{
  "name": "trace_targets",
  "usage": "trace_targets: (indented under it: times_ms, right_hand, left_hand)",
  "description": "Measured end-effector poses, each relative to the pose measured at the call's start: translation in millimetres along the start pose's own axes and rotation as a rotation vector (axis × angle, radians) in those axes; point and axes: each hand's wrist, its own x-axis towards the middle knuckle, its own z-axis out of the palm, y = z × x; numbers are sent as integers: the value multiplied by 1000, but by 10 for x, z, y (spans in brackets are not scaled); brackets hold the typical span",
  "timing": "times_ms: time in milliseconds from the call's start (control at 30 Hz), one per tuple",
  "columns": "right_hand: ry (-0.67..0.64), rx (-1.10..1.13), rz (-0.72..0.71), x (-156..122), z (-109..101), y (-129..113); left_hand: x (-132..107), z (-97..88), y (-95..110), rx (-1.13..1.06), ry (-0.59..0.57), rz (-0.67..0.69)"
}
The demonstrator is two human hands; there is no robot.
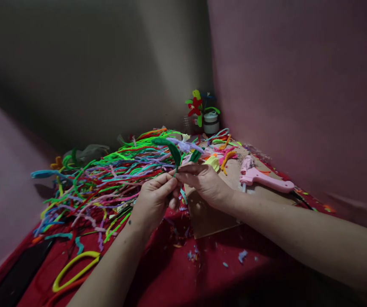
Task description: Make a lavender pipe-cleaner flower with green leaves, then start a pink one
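Both my hands meet in the middle over a red cloth. My left hand is closed, its fingertips pinching the stem of a dark green pipe-cleaner leaf that rises above the fingers. My right hand is closed too, its fingers pinching the same green piece from the right, beside a second short green loop. A big heap of pipe cleaners in many colours lies just behind and left of my hands.
A pink glue gun lies on a brown cardboard sheet at the right. A pipe-cleaner flower stands by a small white jar in the far corner. Yellow-handled scissors lie front left. Walls close in on three sides.
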Motion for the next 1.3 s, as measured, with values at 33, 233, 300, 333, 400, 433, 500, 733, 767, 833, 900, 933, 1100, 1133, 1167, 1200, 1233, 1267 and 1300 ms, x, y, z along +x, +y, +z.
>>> trace_targets:
  times_ms: [33, 233, 300, 333, 400, 433, 500, 733, 767, 833, 900, 933, 1100, 1133, 1167, 1200, 1233, 1267, 1300]
  right_hand:
    - [-1, 1, -10, 1, -2, 1]
    - [-7, 26, -4, -4, 21, 13]
    - [-54, 74, 22, -23, 40, 25]
    - [-82, 94, 32, -38, 50, 32]
    - [-138, 97, 36, -73, 73, 48]
    - [-161, 84, 29, -92, 84, 56]
    - [-194, 56, 26, -124, 102, 75]
    - [-225, 45, 53, -163, 129, 101]
    - [-231, 65, 61, -165, 131, 97]
    - [-242, 125, 94, -170, 138, 90]
    - [-235, 157, 124, -175, 143, 90]
    - [-227, 161, 137, -177, 145, 91]
    - [-197, 158, 177, -185, 154, 96]
    - [-195, 160, 181, -186, 157, 92]
    - [-193, 166, 181, -186, 160, 85]
    - [-188, 175, 179, -185, 162, 75]
    - [-179, 180, 176, -183, 163, 64]
    - [-168, 183, 170, -177, 162, 51]
    - [-157, 186, 158, -169, 159, 39]
  left_hand:
    - [4, -10, 3, 44, -8, 5]
    - [7, -57, 96, 257, 245, 226]
    - [-9, -41, 130, 217, 309, 322]
    - [-16, -27, 142, 186, 316, 366]
    - [-27, 5, 154, 105, 287, 411]
    - [-30, 20, 154, 58, 263, 408]
    - [-31, 41, 147, -20, 227, 361]
    - [-48, 28, 114, -28, 297, 352]
    - [-45, 19, 105, -19, 314, 385]
    - [-28, -6, 80, 6, 333, 423]
    - [1, -36, 49, -2, 317, 416]
    - [16, -51, 34, -23, 295, 403]
    - [40, -97, 12, -97, 202, 348]
    - [31, -99, 20, -103, 193, 322]
    - [20, -98, 32, -110, 187, 290]
    - [10, -96, 46, -118, 185, 259]
    - [0, -93, 61, -128, 183, 238]
    - [-6, -87, 77, -138, 182, 230]
    - [-10, -81, 93, -146, 184, 232]
